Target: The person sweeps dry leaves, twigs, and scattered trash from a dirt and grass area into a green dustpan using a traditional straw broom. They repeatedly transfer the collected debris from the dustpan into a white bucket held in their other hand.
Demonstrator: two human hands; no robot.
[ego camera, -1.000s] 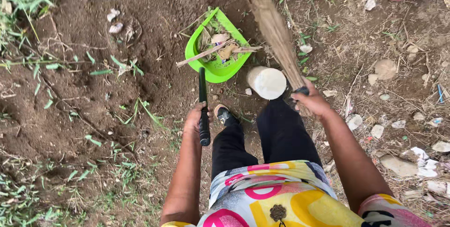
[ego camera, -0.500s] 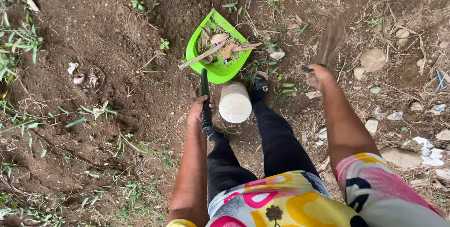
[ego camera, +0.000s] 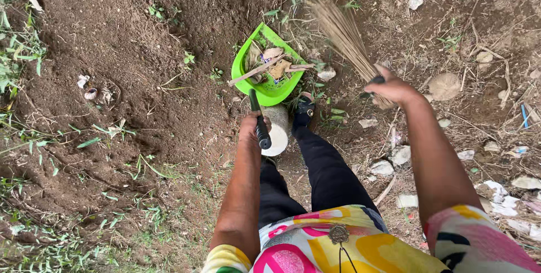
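The green dustpan (ego camera: 269, 76) is gripped by the left hand (ego camera: 252, 128), the broom (ego camera: 344, 36) by the right hand (ego camera: 391, 88); if tilted, debris could be spilled.

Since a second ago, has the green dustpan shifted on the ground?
Cannot tell: the head camera itself moved. The green dustpan sits just ahead of the pale cylinder and black shoe, as before.
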